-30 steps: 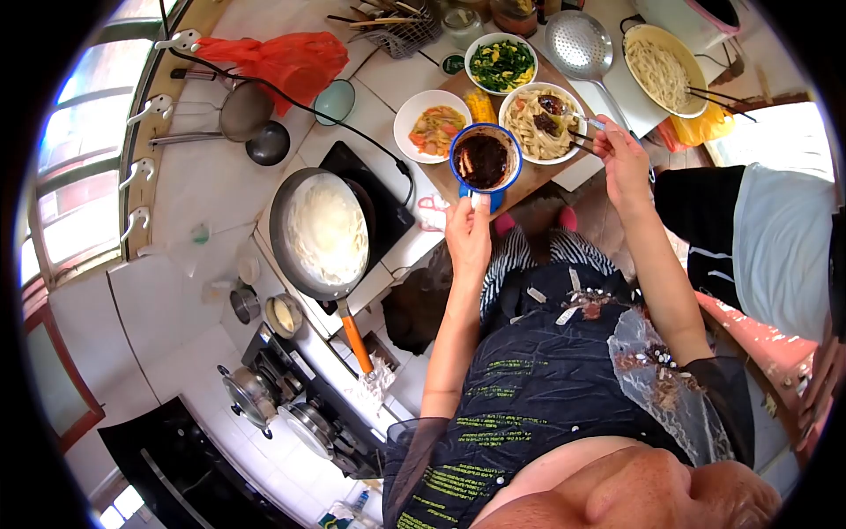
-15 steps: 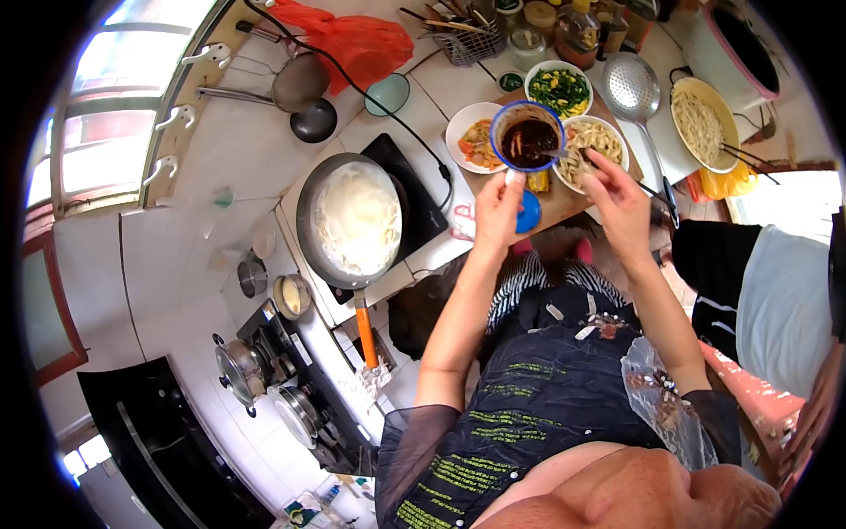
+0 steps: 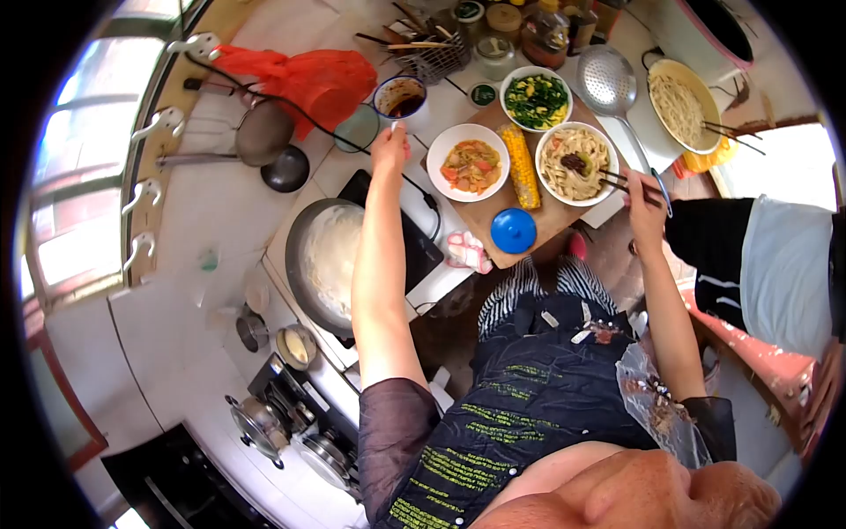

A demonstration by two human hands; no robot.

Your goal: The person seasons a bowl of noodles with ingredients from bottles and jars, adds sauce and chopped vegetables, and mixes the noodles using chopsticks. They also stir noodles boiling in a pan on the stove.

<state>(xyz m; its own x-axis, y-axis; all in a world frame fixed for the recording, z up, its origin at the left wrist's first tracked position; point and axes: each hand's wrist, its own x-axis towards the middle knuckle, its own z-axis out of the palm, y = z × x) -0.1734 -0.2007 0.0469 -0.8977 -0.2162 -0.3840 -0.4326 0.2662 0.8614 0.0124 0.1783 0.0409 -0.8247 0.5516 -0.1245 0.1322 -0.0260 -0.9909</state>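
My left hand is closed on a blue-rimmed enamel mug with dark sauce inside, out at the back of the counter near a pale green bowl. Dark chopsticks are gripped in my right hand, their tips at a white bowl of noodles. A dollop of dark sauce lies on those noodles. On the same wooden board are a plate of cooked vegetables, a corn cob, a bowl of greens with egg and a blue lid.
A wok with whitish contents sits on the black induction cooker at left, partly behind my left arm. A skimmer and a noodle basin stand at the right. Another person is close on my right.
My left hand has carried the mug leftward and back, away from the board. The right hand has moved lower right and now has chopsticks at the noodle bowl. Dark sauce now shows on the noodles.
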